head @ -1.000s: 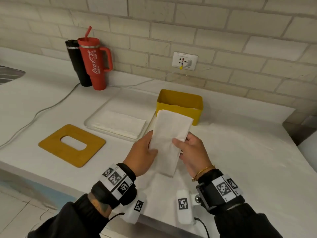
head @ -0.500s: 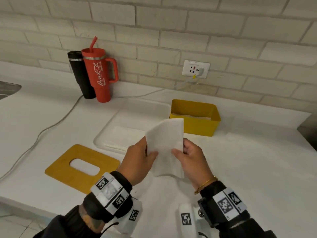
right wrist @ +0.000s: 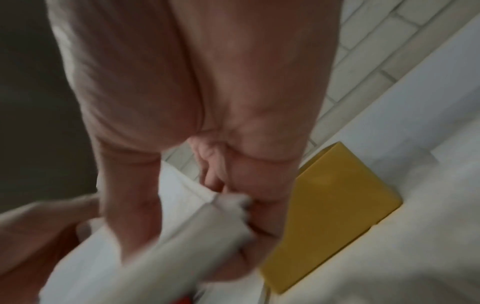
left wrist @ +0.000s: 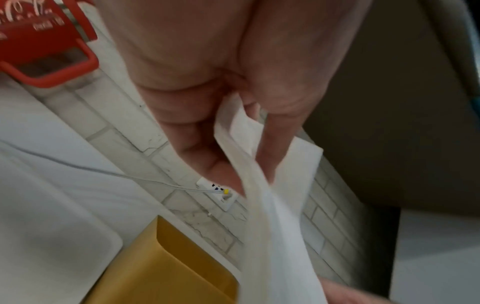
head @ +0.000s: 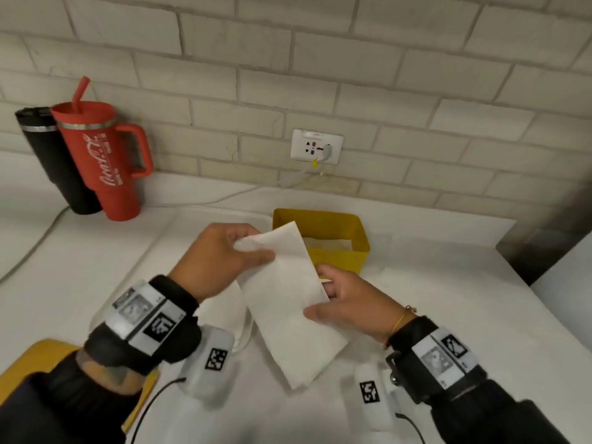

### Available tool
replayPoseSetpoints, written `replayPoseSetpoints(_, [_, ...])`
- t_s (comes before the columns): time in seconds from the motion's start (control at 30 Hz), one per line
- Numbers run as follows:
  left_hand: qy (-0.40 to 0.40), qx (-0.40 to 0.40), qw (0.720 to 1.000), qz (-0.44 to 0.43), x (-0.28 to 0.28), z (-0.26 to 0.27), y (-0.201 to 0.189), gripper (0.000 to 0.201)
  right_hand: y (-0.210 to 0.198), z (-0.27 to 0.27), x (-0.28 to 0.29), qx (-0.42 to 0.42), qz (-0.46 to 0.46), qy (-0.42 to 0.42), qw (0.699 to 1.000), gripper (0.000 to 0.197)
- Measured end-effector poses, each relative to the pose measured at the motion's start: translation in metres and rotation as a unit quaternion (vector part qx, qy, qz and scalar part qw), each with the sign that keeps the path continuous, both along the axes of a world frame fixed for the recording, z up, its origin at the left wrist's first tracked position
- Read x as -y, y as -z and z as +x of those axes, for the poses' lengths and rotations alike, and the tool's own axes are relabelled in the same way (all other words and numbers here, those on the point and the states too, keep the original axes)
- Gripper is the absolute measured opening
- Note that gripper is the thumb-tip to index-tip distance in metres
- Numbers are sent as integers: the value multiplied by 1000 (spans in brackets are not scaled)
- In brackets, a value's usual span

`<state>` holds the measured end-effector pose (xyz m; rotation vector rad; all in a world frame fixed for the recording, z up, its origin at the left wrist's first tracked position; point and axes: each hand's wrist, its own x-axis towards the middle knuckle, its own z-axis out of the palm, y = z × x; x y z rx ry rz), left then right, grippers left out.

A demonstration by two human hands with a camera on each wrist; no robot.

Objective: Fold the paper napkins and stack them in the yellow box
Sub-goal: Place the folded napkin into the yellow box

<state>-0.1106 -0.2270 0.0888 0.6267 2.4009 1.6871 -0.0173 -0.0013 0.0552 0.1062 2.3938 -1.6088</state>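
A white folded paper napkin (head: 288,299) hangs slanted in the air just in front of the yellow box (head: 339,261). My left hand (head: 230,254) pinches its far top corner, and the wrist view shows the napkin (left wrist: 272,226) caught between thumb and fingers. My right hand (head: 336,302) grips the napkin's right edge, where the blurred napkin (right wrist: 161,236) runs between thumb and curled fingers. The yellow box (right wrist: 327,207) stands open with pale napkins lying inside. More napkins (head: 224,309) lie on a white tray (head: 185,225) under my left wrist.
A red tumbler (head: 102,161) with a straw and a black tumbler (head: 48,155) stand at the back left by the brick wall. A wall socket (head: 317,146) feeds a white cable along the counter. A yellow board (head: 35,360) lies at the near left.
Both hands moved forward and up toward the yellow box with the napkin. The napkin now hangs slanted, its top corner over the box's near left corner. The head view shifted closer.
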Motion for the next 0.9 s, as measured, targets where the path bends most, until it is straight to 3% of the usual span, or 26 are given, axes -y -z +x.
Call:
replayPoseSetpoints(0.07, [-23, 23, 999, 17, -10, -21, -4, 10, -8, -11, -24, 39, -2, -2, 999, 67])
replayPoseSetpoints(0.13, [-47, 61, 996, 34, -21, -43, 0, 16, -19, -26, -52, 35, 29, 49, 998, 73])
replayPoseSetpoints(0.23, [-64, 96, 993, 26, -40, -73, 14, 47, -38, -58, -91, -25, 12, 204, 979, 55])
replayPoseSetpoints(0.33, [-81, 63, 992, -67, -64, -101, 28, 32, -46, -101, -115, -57, 97, 268, 957, 39])
replayPoseSetpoints(0.47, [-102, -31, 957, -269, -94, -122, 41, 31, -26, -144, -119, -6, 328, 186, 926, 39])
replayPoseSetpoints(0.6, [-56, -126, 852, -505, -114, -134, 51, 40, -2, -160, -105, 15, 537, 44, 842, 59])
replayPoseSetpoints(0.73, [-36, -168, 785, -595, -128, -140, 55, 44, 5, -168, -97, 8, 623, 11, 782, 58])
replayPoseSetpoints(0.9, [-33, -159, 769, -619, -134, -143, 59, 44, 8, -176, -90, 12, 643, -19, 766, 37])
